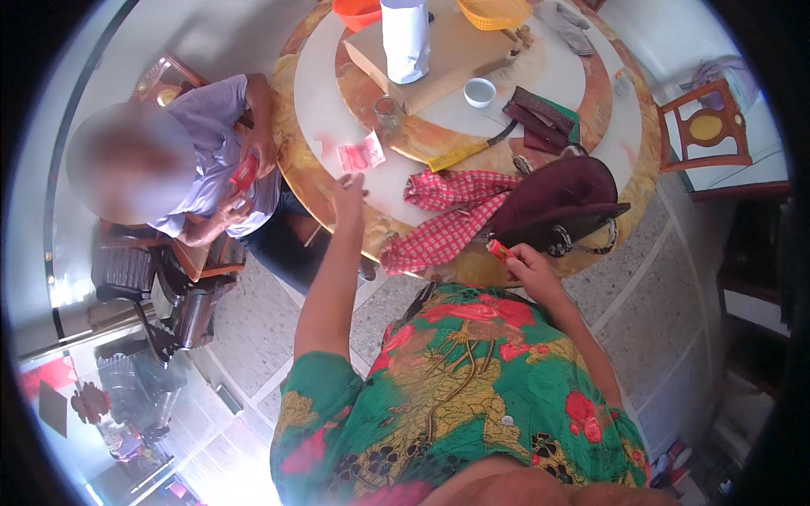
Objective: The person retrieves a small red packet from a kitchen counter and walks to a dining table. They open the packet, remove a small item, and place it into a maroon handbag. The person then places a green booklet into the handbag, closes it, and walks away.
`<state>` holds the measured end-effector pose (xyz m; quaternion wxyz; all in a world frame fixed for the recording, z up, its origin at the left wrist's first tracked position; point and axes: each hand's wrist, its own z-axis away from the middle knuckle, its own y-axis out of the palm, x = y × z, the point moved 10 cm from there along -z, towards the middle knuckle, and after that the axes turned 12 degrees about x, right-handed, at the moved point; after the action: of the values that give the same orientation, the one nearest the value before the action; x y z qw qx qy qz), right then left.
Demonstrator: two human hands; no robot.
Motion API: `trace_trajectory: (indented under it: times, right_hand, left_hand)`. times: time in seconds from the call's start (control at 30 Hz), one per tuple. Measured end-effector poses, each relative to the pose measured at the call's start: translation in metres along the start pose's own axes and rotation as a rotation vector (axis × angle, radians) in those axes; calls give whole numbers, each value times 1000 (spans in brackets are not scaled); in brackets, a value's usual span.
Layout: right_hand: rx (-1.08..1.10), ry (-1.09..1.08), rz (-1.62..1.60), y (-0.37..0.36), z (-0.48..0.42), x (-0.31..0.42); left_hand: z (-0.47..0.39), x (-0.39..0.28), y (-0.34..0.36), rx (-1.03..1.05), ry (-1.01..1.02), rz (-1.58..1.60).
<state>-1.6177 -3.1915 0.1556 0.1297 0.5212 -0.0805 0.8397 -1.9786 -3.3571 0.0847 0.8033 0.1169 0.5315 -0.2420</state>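
Note:
My left hand [349, 188] is over the left part of the round table [302, 120], fingers bent at the lower edge of a red banknote [361, 155]. Whether the fingertips pinch the note or only reach it cannot be told. My right hand [533, 271], at the table's near edge, grips a small red packet [500, 250] between thumb and fingers. Beside it stands a dark maroon handbag [560, 190] with ring-like handles. Between my hands lies a red-and-white checked cloth [443, 218]. A yellow strip-like object [461, 155] with a black end rests beyond the cloth.
To the left, a seated person [212, 145] holds a red packet [243, 174]. Farther back are a glass [387, 112], a white bowl [479, 93], a maroon wallet [541, 120], a cardboard box [443, 57] bearing a white package [405, 41], and a yellow basket [497, 14]. A wooden chair [705, 126] stands right.

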Motion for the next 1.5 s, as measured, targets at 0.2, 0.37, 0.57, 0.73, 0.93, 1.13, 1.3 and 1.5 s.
trace_trajectory:
  times: [0.2,0.37,0.57,0.73,0.93,1.13,1.3,1.5]
  right_hand:
    - [-45,-67,-64,12,-5,20]
    - [-128,-87,-143,2,1,21]
    - [-122,-149,-542,-1,-11,24]
    - [-9,-210,-679,-8,-1,42]
    - [86,-270,-320,-37,56,48]
    - [-192,-446,150,-109,134,28]
    - [-314,-460,223,-146,184,5]
    - [-248,-455,207,-155,200,-11]
  left_hand:
    - [-74,-15,-32,-231,-86,-735]
    - [-87,19,-1,94,24,23]
    - [57,-64,81,501,-15,642]
    - [143,-71,153,721,-37,1031]
    - [223,-25,235,536,75,463]
    - [312,5,334,747,231,105]
    - [360,34,377,732,-98,547]
    - [381,29,372,597,-37,212]
